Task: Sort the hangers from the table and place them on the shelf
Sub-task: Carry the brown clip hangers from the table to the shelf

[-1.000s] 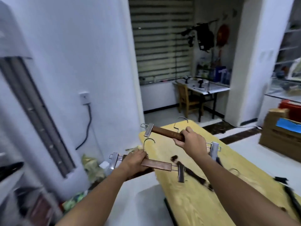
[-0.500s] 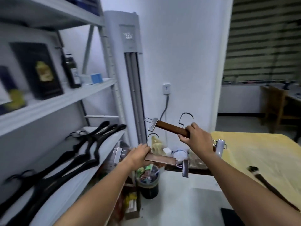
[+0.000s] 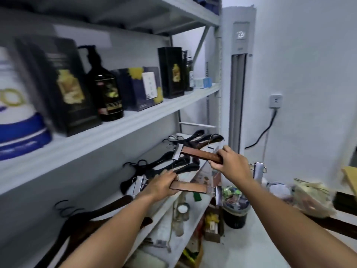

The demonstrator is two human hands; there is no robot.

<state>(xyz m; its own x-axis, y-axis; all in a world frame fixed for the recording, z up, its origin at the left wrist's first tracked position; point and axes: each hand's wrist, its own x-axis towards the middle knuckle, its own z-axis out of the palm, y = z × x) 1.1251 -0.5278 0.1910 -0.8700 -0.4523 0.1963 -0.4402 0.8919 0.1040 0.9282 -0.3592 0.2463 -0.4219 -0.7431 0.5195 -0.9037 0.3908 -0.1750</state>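
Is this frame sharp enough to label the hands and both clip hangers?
Head view: usable. The left hand on the lower clip hanger and right hand on the upper clip hanger are fairly sharp; motion blur smears the black boxes at far left; light is dim and even.

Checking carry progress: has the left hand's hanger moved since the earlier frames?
Yes, toward the shelf: the hanger in the left hand now reaches the black hangers.

Lower shelf (image 3: 160, 211): black hangers (image 3: 170, 163) crowd the far and middle stretch; dark wooden hangers (image 3: 108, 215) fill the near left. Bare strip: right front edge only. Headroom: capped by the shelf board (image 3: 123, 132) above. Far right: air conditioner (image 3: 238, 93) flanks the shelf end. Open air: before the shelf, around the left hand (image 3: 160, 187) and right hand (image 3: 231, 163), each gripping a clip hanger (image 3: 188, 187).
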